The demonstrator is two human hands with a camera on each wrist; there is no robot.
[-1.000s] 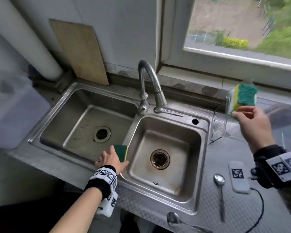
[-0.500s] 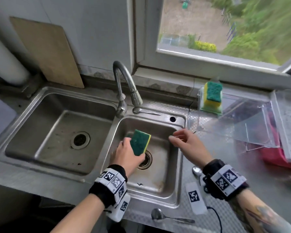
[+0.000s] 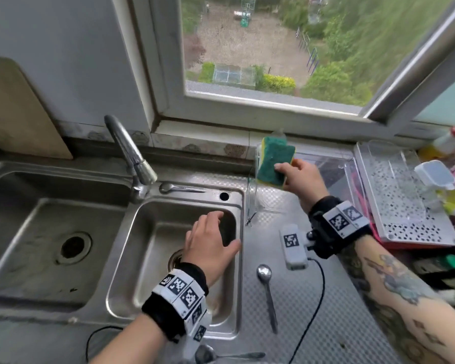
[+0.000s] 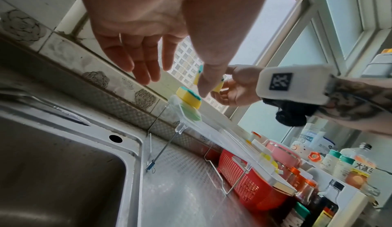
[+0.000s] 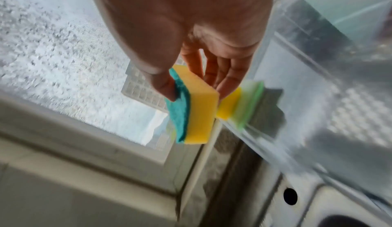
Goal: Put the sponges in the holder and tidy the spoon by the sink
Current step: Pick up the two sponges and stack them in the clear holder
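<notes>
My right hand [image 3: 284, 169] pinches a green-and-yellow sponge [image 3: 273, 164] between thumb and fingers, right against the clear holder [image 3: 257, 156] at the back of the counter. A second sponge [image 4: 188, 98] stands in that holder; the right wrist view shows it [image 5: 239, 106] just behind the held sponge [image 5: 195, 108]. My left hand [image 3: 216, 232] hovers over the right sink basin [image 3: 147, 258], fingers straight, nothing in it. One spoon [image 3: 267, 292] lies on the counter right of the sink, another spoon [image 3: 229, 355] at the front edge, a third [image 3: 179, 189] behind the basin.
The faucet [image 3: 132, 158] rises between the two basins. A clear rack with a perforated white tray [image 3: 394, 195] sits at the right over a red basket [image 4: 244, 175], with bottles [image 4: 343, 165] beyond. A cutting board [image 3: 19, 109] leans on the wall at left.
The sponge passed from my left hand to my right, which carried it up and right to the holder. My left hand stays over the right basin, now holding nothing.
</notes>
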